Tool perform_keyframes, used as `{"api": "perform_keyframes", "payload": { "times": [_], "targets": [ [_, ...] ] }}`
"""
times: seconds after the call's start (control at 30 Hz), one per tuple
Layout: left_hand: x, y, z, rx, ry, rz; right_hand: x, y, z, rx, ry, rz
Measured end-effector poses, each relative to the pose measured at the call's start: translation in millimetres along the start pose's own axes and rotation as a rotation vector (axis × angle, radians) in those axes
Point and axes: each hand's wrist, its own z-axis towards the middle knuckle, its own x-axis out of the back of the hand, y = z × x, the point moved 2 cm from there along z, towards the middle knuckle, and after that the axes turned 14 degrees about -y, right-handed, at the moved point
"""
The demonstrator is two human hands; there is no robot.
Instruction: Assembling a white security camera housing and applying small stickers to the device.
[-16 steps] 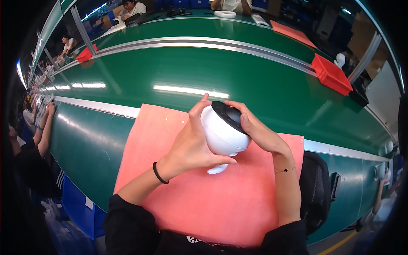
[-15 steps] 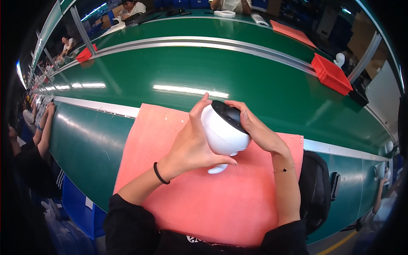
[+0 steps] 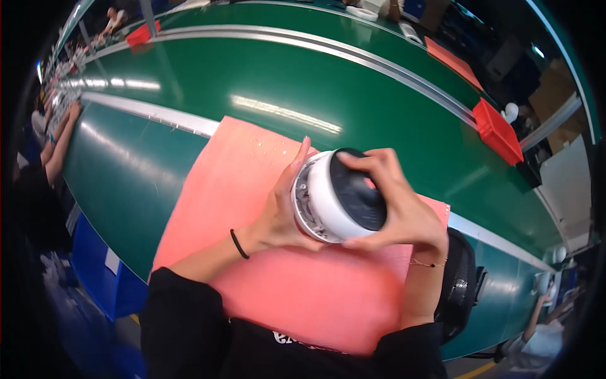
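Observation:
A white rounded device with a glossy black face, which looks like a security camera [image 3: 334, 201], is held up above a pink mat [image 3: 297, 297]. Its housing is parted, and small inner parts [image 3: 308, 205] show along its left side. My left hand [image 3: 278, 211] is cupped round that opened left side, thumb below and fingers above. My right hand [image 3: 407, 211] grips the black-faced front portion from the right, its fingers over the face and its thumb at the lower edge. Several tiny shiny pieces [image 3: 268, 148] lie at the mat's far left.
Beyond the mat runs a green conveyor belt [image 3: 208, 69], edged by a metal rail [image 3: 265, 33]. A red tray [image 3: 499, 129] stands far right. A black bag [image 3: 459, 284] sits by my right forearm. At left are a co-worker's arms [image 3: 60, 142] and a blue bin [image 3: 98, 265].
The device's housing has come apart and its inside now shows. My right hand has shifted its grip round the black-faced front, which has tilted to the right. My view has turned and shifted.

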Motion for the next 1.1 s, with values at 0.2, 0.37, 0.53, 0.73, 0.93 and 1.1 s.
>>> {"api": "perform_keyframes", "payload": {
  "times": [0.2,0.37,0.53,0.73,0.93,1.1],
  "targets": [
    [-6,10,-35,0.094,-0.030,-0.127,-12,-10,10,-0.036,0.058,0.245],
    [14,41,-45,0.357,-0.117,-0.085,-26,-7,9,-0.084,0.091,0.364],
    [17,60,-28,0.360,0.087,0.280,-32,-11,6,-0.123,0.152,0.388],
    [20,47,-19,0.226,-0.009,0.255,-26,-40,4,-0.058,0.156,-0.026],
    [18,52,-10,0.131,0.022,0.370,-31,-39,6,-0.105,0.156,0.047],
    [17,44,-13,-0.040,0.058,0.464,-33,-45,2,-0.119,0.203,-0.019]
  ]
}}
